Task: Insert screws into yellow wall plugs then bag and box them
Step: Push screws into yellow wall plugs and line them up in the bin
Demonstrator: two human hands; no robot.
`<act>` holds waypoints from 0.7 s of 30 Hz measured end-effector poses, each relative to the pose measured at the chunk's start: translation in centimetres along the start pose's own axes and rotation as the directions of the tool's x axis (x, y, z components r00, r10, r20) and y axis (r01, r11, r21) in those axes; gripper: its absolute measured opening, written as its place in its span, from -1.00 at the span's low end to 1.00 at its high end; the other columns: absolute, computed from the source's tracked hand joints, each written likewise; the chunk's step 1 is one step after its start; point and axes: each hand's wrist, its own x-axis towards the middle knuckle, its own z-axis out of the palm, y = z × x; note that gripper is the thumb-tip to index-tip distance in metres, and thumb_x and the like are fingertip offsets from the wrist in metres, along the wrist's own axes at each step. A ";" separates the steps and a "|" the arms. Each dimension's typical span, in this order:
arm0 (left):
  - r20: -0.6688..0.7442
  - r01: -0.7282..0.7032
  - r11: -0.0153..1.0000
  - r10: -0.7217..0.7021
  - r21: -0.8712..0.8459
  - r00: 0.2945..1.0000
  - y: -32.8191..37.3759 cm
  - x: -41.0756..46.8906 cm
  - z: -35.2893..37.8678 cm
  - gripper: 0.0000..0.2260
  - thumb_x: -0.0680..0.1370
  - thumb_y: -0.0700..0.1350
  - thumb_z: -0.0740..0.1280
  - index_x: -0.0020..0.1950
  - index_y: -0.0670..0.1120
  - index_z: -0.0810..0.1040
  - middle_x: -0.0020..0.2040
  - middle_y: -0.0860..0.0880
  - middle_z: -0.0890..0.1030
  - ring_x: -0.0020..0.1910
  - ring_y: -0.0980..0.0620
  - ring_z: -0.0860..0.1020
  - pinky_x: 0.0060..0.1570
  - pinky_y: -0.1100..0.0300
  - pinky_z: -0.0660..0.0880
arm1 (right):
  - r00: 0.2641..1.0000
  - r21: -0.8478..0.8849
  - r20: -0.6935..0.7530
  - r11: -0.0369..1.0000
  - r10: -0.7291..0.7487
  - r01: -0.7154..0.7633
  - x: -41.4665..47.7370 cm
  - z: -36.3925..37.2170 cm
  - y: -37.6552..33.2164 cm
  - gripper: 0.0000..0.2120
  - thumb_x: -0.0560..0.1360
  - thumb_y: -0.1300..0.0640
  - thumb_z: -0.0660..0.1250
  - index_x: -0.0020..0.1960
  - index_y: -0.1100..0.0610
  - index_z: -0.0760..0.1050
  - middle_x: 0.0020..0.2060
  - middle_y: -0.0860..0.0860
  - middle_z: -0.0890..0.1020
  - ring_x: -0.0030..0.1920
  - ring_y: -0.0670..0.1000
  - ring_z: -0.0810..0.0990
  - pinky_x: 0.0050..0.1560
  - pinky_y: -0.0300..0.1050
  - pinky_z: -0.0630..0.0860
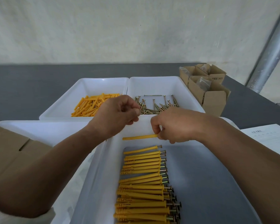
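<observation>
Right hand pinching end of yellow wall plug; left hand curled, contents unclear.

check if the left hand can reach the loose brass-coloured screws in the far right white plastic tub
Probably yes: the left hand hovers at that white tub's near rim beside the screws, nothing between; the right hand pinches a yellow plastic wall plug.

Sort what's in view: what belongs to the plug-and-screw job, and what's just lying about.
Job in hand:
right hand pinching a yellow plug; left hand; loose plugs; screws; assembled plugs; cardboard boxes.

Lying about:
printed sheet; metal pole.
</observation>
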 end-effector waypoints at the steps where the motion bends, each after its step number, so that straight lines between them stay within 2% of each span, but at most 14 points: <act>1: -0.042 0.005 1.000 -0.006 -0.021 0.999 0.0 0.1 -0.2 -0.90 0.53 -0.24 0.39 -0.13 -0.05 0.61 -0.26 -0.07 0.69 -0.21 0.00 0.68 -0.13 0.13 0.64 | 1.000 -0.020 0.019 1.000 -0.006 0.006 0.0 0.1 -0.1 -0.85 0.59 0.20 0.22 0.03 0.01 0.52 -0.11 0.00 0.67 -0.25 -0.10 0.62 -0.25 -0.22 0.50; 4: -0.176 0.033 0.999 -0.034 -0.011 0.984 -0.2 0.6 -0.9 -0.88 0.52 -0.24 0.40 -0.16 -0.03 0.61 -0.26 -0.07 0.69 -0.23 0.01 0.67 -0.14 0.14 0.64 | 0.997 -0.093 0.066 0.994 -0.043 0.049 0.3 0.8 -0.3 -0.86 0.58 0.21 0.22 0.01 0.01 0.50 -0.16 -0.05 0.64 -0.33 -0.16 0.52 -0.38 -0.34 0.36; 6: -0.248 0.062 0.998 -0.052 0.033 0.967 -0.6 0.8 -1.4 -0.89 0.51 -0.23 0.40 -0.15 -0.02 0.61 -0.27 -0.03 0.68 -0.24 0.05 0.67 -0.12 0.15 0.62 | 0.995 -0.142 0.086 0.988 -0.048 0.060 0.5 1.2 -0.4 -0.83 0.56 0.25 0.25 0.07 0.03 0.52 -0.24 -0.10 0.54 -0.30 -0.14 0.47 -0.43 -0.35 0.30; 10: -0.346 0.142 0.958 -0.048 0.251 0.937 -1.8 1.3 -2.2 -0.93 0.49 -0.16 0.39 -0.10 0.00 0.63 -0.29 0.13 0.60 -0.26 0.19 0.55 -0.17 0.26 0.47 | 0.995 -0.195 0.092 0.979 -0.040 0.058 1.0 2.0 -0.4 -0.75 0.53 0.32 0.27 0.14 0.08 0.55 0.00 -0.01 0.61 -0.05 -0.01 0.54 -0.38 -0.30 0.29; 12: -0.357 0.173 0.929 -0.048 0.327 0.933 -2.4 1.4 -2.4 -0.93 0.50 -0.14 0.37 -0.07 0.00 0.64 -0.26 0.17 0.58 -0.24 0.21 0.51 -0.22 0.32 0.39 | 0.995 -0.202 0.090 0.978 -0.032 0.050 1.2 2.3 -0.4 -0.75 0.53 0.32 0.28 0.14 0.09 0.55 0.06 0.01 0.61 0.05 0.03 0.56 -0.33 -0.27 0.34; 14: -0.355 0.206 0.902 -0.063 0.380 0.933 -2.9 1.5 -2.6 -0.94 0.51 -0.11 0.36 -0.07 0.00 0.63 -0.23 0.16 0.59 -0.22 0.22 0.49 -0.26 0.36 0.36 | 0.995 -0.206 0.096 0.978 -0.023 0.042 1.2 2.7 -0.5 -0.77 0.52 0.31 0.28 0.13 0.12 0.57 0.06 0.04 0.61 0.07 0.05 0.56 -0.19 -0.18 0.46; 16: -0.344 0.226 0.865 -0.067 0.447 0.936 -3.3 1.5 -2.7 -0.93 0.52 -0.08 0.34 -0.08 0.00 0.63 -0.20 0.13 0.60 -0.21 0.17 0.50 -0.26 0.29 0.36 | 0.995 -0.215 0.099 0.976 -0.019 0.040 1.3 2.9 -0.6 -0.79 0.52 0.30 0.26 0.10 0.15 0.58 0.04 0.07 0.61 0.05 0.07 0.57 -0.10 -0.10 0.51; 21: -0.263 0.225 0.777 -0.080 0.587 0.962 -3.8 1.7 -2.7 -0.84 0.56 0.02 0.27 -0.03 0.02 0.63 -0.12 0.04 0.62 -0.05 0.00 0.52 -0.10 0.14 0.43 | 0.996 -0.221 0.090 0.975 -0.010 0.029 1.5 3.1 -0.9 -0.79 0.52 0.26 0.28 0.12 0.15 0.59 0.05 0.06 0.61 0.06 0.07 0.58 -0.04 -0.08 0.54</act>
